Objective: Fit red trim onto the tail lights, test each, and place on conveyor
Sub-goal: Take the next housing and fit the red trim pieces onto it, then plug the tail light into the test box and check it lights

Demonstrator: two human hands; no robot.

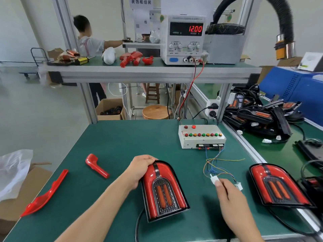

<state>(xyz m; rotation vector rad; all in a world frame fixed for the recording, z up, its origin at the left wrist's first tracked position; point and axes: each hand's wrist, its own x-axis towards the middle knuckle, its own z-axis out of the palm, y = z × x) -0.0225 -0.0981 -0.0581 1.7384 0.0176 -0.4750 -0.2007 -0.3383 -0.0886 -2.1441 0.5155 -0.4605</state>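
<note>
Left hand [139, 169] grips the tail light [163, 190]; right hand [230, 198] pinches a white connector [214, 179]; cardboard box [111, 109] holds dark parts.

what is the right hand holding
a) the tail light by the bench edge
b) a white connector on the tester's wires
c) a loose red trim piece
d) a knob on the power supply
b: the right hand pinches the white connector on the coloured wires from the tester.

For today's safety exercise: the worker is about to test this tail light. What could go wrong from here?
1. The right hand pinches the white connector; its thin coloured wires to the test box look tangled and could snag.
2. The second tail light lies near the bench edge and might slide off.
</note>
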